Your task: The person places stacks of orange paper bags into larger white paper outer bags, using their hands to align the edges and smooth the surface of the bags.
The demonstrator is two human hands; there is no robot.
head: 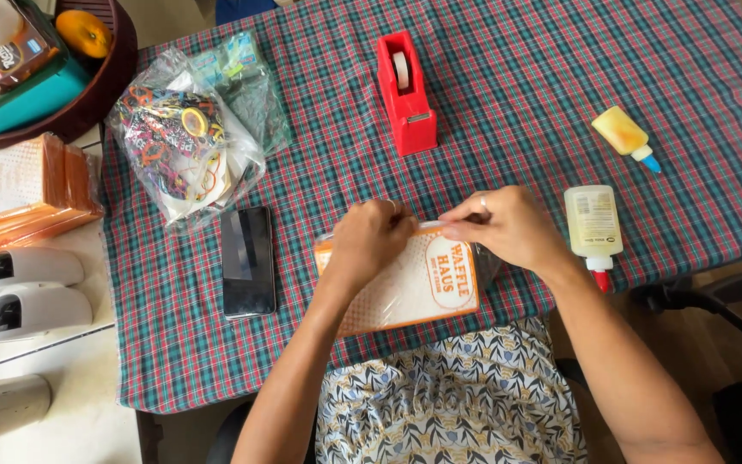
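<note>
Lay flat near the front edge of the tabletop [508, 94]: an orange-and-white flat packet [405, 288], rectangular, dotted across its pale face, wrapped in glossy clear film. Held at its top edge by both hands. Left hand [369, 241] curled over the upper left corner, fingers pressed together and pinching the film there. Right hand [508, 225], with a ring on one finger, closed at the upper right, thumb and forefinger nipping a thin strip of the wrap along the top edge.

Covered the tabletop: a woven plaid cloth [319, 163] in red, green and white, soft and slightly rumpled at its hem.

Lay just left of the packet: a black phone [247, 260], smooth slab, screen up. Beyond it, a crinkled clear plastic bag [184, 142] stuffed with many-coloured small bits. Stood past the hands: a red plastic tape dispenser [405, 93], wedge-shaped, with a pale roll in its top. Rested right of the right hand: a pale glue bottle [594, 230] with a red tip, lying on its side; farther off, a smaller yellow bottle [625, 136] with a blue tip.

Stacked off the cloth at far left: more orange flat packets [23, 191]. Above those, a dark round basket [100, 77] holding an orange fruit [83, 33].
</note>
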